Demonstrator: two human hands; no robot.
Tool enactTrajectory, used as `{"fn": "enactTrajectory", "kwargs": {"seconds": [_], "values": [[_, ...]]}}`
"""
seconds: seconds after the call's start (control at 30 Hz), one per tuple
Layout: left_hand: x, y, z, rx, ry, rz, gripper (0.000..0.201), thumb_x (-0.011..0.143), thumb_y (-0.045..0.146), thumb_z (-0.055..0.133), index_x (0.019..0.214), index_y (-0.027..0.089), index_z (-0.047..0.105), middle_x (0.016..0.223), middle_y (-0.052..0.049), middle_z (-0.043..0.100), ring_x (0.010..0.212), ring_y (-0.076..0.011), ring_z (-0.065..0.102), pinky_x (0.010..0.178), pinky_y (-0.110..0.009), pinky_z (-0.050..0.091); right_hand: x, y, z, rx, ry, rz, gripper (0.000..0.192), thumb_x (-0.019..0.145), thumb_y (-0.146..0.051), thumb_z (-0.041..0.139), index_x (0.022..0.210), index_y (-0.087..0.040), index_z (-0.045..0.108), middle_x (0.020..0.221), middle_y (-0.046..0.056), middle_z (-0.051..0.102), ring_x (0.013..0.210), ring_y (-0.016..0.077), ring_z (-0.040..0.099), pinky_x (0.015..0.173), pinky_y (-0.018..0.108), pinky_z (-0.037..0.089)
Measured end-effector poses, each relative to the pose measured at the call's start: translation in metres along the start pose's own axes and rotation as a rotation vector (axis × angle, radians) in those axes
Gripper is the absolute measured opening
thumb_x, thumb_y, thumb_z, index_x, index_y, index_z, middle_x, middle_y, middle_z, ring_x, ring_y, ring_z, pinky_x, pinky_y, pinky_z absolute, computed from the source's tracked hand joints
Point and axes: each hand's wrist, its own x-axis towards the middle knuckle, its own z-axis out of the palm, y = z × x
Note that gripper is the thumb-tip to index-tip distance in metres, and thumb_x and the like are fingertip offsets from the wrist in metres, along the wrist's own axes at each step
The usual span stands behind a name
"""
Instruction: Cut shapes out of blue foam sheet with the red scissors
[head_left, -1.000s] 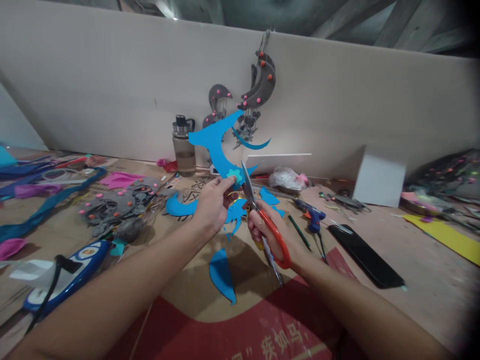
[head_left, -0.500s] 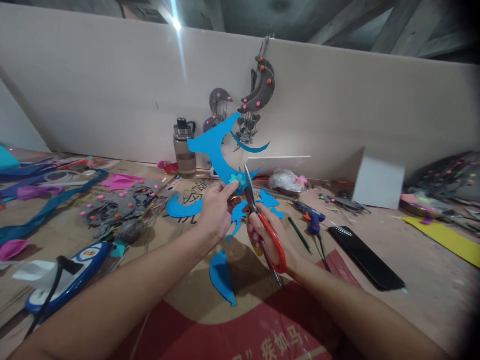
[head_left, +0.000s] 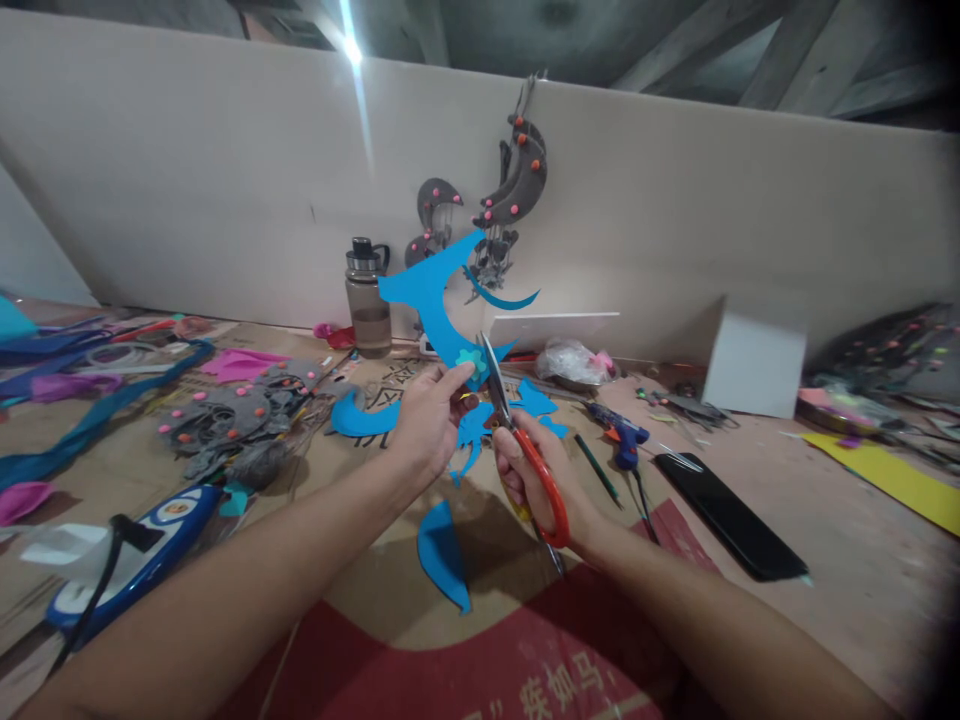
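My left hand [head_left: 431, 415] pinches a large curved piece of blue felt [head_left: 435, 290] together with a small turquoise flower shape [head_left: 471, 366]. My right hand [head_left: 532, 480] grips red-handled scissors [head_left: 551, 490], with the blades pointing up beside the felt's lower edge. A yellowish object is partly hidden under the right fingers; its kind is unclear. Below the hands, a blue leaf-shaped piece [head_left: 442, 555] lies on the cardboard [head_left: 360, 560]. More blue cut pieces [head_left: 536, 397] lie behind the hands, and a curved blue strip [head_left: 364, 415] is left of them.
At the back stands a water bottle [head_left: 368, 300]. Grey crescents [head_left: 517, 175] with coloured dots hang on the white panel [head_left: 225, 170]. On the right are a glue gun [head_left: 619, 430], a dark pencil [head_left: 598, 470] and a black phone [head_left: 727, 515]. Grey felt pieces [head_left: 225, 420] are piled left.
The scissors and my right hand have shifted slightly left, and the blade tips are a little farther left against the felt. The felt itself has hardly moved.
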Motion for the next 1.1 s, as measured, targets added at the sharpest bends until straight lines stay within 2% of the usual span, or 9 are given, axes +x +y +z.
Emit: {"fn": "enactTrajectory", "kwargs": {"seconds": [0.27, 0.5, 0.67, 0.83, 1.1], "values": [[0.006, 0.005, -0.003, -0.009, -0.027, -0.026, 0.025, 0.063, 0.020, 0.086, 0.075, 0.015, 0.065, 0.073, 0.001, 0.069, 0.063, -0.0092, 0.062, 0.057, -0.021, 0.048, 0.000, -0.005, -0.002, -0.050, 0.011, 0.019, 0.042, 0.085, -0.062, 0.066, 0.088, -0.023, 0.049, 0.061, -0.009, 0.044, 0.042, 0.0060, 0.037, 0.036, 0.017, 0.030], [0.014, 0.019, -0.005, 0.120, -0.076, -0.032, 0.022, 0.063, 0.018, 0.083, 0.073, 0.014, 0.063, 0.071, -0.001, 0.068, 0.065, -0.0121, 0.066, 0.054, -0.021, 0.044, 0.006, -0.001, -0.008, -0.060, 0.012, 0.031, 0.040, 0.085, -0.059, 0.067, 0.089, -0.024, 0.050, 0.059, -0.008, 0.044, 0.043, 0.0070, 0.036, 0.036, 0.017, 0.028], [0.020, 0.030, -0.008, 0.199, -0.137, -0.098, 0.015, 0.067, 0.015, 0.078, 0.077, 0.013, 0.066, 0.069, -0.004, 0.069, 0.062, -0.0138, 0.068, 0.053, -0.021, 0.044, 0.006, -0.006, -0.009, -0.070, -0.003, 0.025, 0.039, 0.083, -0.057, 0.070, 0.084, -0.023, 0.049, 0.059, -0.008, 0.043, 0.044, 0.0070, 0.036, 0.037, 0.017, 0.027], [0.026, 0.039, -0.015, 0.291, -0.179, -0.138, 0.018, 0.066, 0.018, 0.081, 0.072, 0.012, 0.065, 0.056, 0.000, 0.059, 0.058, -0.0156, 0.068, 0.051, -0.020, 0.044, 0.004, -0.012, -0.006, -0.051, -0.002, 0.054, 0.039, 0.082, -0.056, 0.070, 0.084, -0.024, 0.049, 0.057, -0.009, 0.038, 0.042, 0.0069, 0.034, 0.035, 0.017, 0.025], [0.034, 0.047, -0.020, 0.349, -0.287, -0.128, 0.025, 0.057, 0.020, 0.086, 0.070, 0.012, 0.066, 0.065, -0.005, 0.066, 0.055, -0.0135, 0.065, 0.042, -0.017, 0.031, 0.005, -0.010, -0.009, -0.113, -0.031, 0.065, 0.037, 0.086, -0.056, 0.066, 0.085, -0.024, 0.047, 0.058, -0.009, 0.045, 0.039, 0.0065, 0.035, 0.032, 0.017, 0.029]]}}
